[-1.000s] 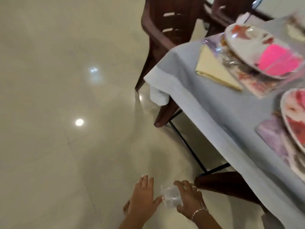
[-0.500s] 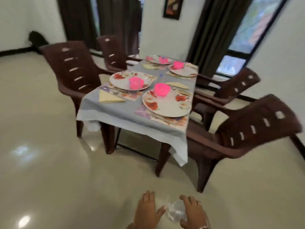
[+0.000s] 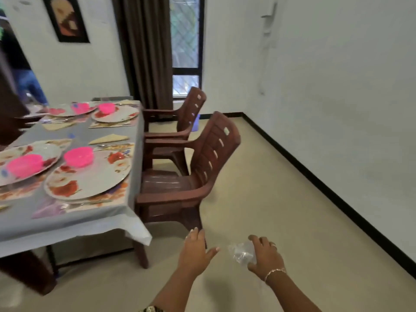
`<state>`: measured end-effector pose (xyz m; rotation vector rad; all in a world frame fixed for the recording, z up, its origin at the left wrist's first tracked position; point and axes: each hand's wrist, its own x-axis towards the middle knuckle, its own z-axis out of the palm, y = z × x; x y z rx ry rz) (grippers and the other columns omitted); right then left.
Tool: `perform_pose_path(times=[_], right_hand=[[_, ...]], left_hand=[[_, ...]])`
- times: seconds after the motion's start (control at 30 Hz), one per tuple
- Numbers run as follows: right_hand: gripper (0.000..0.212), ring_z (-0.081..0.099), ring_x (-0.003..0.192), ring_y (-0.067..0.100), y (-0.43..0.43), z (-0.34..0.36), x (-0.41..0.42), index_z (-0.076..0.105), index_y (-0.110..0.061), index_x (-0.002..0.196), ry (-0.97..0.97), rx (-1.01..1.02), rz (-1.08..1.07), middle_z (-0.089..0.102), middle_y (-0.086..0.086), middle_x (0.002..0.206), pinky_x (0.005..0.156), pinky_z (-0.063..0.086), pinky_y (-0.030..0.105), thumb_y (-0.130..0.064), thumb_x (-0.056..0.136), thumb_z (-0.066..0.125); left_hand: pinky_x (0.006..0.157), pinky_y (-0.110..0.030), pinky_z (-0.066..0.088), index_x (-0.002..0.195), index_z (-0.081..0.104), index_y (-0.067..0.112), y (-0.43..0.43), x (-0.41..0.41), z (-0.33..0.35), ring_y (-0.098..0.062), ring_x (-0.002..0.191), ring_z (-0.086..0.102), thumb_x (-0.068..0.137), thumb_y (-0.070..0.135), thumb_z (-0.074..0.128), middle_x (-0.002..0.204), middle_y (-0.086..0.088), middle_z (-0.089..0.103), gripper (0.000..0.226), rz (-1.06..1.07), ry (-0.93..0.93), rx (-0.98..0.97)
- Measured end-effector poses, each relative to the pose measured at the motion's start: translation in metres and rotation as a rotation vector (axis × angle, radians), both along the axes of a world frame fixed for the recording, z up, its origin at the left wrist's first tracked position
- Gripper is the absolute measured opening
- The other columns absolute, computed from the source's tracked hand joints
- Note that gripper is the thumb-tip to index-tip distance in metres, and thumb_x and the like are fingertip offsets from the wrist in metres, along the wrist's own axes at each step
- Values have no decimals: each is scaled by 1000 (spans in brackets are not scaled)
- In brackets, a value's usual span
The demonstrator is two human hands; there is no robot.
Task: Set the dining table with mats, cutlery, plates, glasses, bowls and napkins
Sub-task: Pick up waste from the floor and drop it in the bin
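Head camera: the view has swung to the right since half a second ago. Then the table (image 3: 67, 224) stood end-on at 12 o'clock; now it fills the frame from 8 to 10 o'clock, and the two brown chairs on its right side, the near chair (image 3: 202, 167) and the far chair (image 3: 186, 113), sit at the centre. The curtain (image 3: 146, 52) and window (image 3: 185, 41) are at 12 o'clock, and bare wall takes the 2 to 4 o'clock side.

Both hands are low in the frame at 6 o'clock, over the floor and off the table. The right hand (image 3: 264, 255) has its fingers curled over a small clear glass (image 3: 242, 253), gripping it from above, as it did before; a bracelet (image 3: 274, 272) shows on that wrist. The left hand (image 3: 194, 249) is flat with fingers straight and thumb out, holding nothing. Its thumb was almost touching the glass earlier; now there is a plain gap between them.

On the table the setting looks unchanged: a near plate (image 3: 90, 179) carries a pink bowl (image 3: 78, 156), and a folded napkin (image 3: 109, 138) lies at 1 o'clock of it. More plates and bowls stand further up the table, blurred.
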<state>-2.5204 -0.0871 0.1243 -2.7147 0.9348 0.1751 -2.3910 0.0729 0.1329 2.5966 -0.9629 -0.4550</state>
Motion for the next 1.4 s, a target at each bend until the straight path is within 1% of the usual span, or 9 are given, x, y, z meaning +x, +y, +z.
perform_pose_path(times=[0.1, 0.33, 0.57, 0.7, 0.87, 0.97, 1.0, 1.1, 1.4], right_hand=[[66, 42, 118, 24, -58, 3, 12, 29, -28, 137, 18, -24, -88, 39, 2, 129, 90, 47, 31, -32, 78, 58], [68, 43, 117, 26, -183, 25, 56, 30, -27, 137, -15, -41, -269, 40, 4, 129, 91, 47, 34, -34, 78, 61], [66, 43, 117, 26, -299, 17, 87, 29, -28, 136, -13, -40, -349, 40, 3, 129, 89, 48, 34, -35, 79, 61], [68, 44, 116, 24, -380, 9, 100, 28, -28, 137, 29, -48, -314, 40, 2, 129, 88, 49, 31, -34, 78, 62], [67, 44, 116, 22, -499, 13, 113, 28, -29, 137, 38, -58, -261, 40, 0, 129, 87, 49, 28, -32, 79, 60], [66, 44, 116, 21, -571, 20, 131, 27, -29, 138, 42, -73, -246, 40, 0, 130, 87, 49, 28, -32, 80, 59], [66, 44, 116, 21, -591, 21, 141, 27, -29, 138, 37, -70, -248, 40, 0, 130, 88, 49, 28, -33, 80, 59], [63, 45, 116, 22, -640, 23, 177, 28, -28, 137, 24, -60, -217, 41, 1, 129, 89, 49, 30, -37, 82, 57], [67, 44, 115, 23, -769, 6, 356, 27, -27, 137, 60, -56, -17, 39, 2, 129, 87, 50, 30, -33, 79, 59]], left_hand=[[116, -29, 12, 146, 22, 9, -64, 24, 1, -23, 144, 16, 92, 57, 40, 154, -12, 21, 74, -100, -28, 19], [116, -32, 12, 147, 18, 8, -195, 89, 19, -25, 144, 13, 94, 55, 38, 156, -13, 16, 73, -271, -49, 46], [114, -31, 15, 147, 19, 8, -323, 127, 12, -24, 144, 15, 94, 54, 38, 155, -13, 18, 72, -373, -53, 65], [115, -31, 14, 147, 20, 7, -405, 144, 3, -23, 143, 15, 93, 56, 38, 155, -12, 17, 74, -399, -59, 69], [111, -29, 19, 143, 25, 8, -521, 157, 5, -22, 140, 22, 92, 60, 34, 151, -10, 25, 73, -415, -119, 104], [113, -29, 17, 143, 24, 9, -586, 168, 11, -22, 142, 19, 87, 68, 22, 153, -11, 21, 81, -402, -125, 124], [114, -30, 15, 144, 23, 9, -605, 175, 11, -23, 143, 16, 89, 65, 25, 154, -11, 18, 79, -402, -125, 131], [115, -32, 12, 146, 18, 10, -650, 206, 7, -25, 144, 12, 93, 56, 35, 156, -11, 13, 72, -361, -141, 143], [116, -35, 10, 147, 17, 10, -757, 359, -18, -26, 144, 11, 95, 56, 33, 156, -12, 13, 71, -180, -163, 196]])
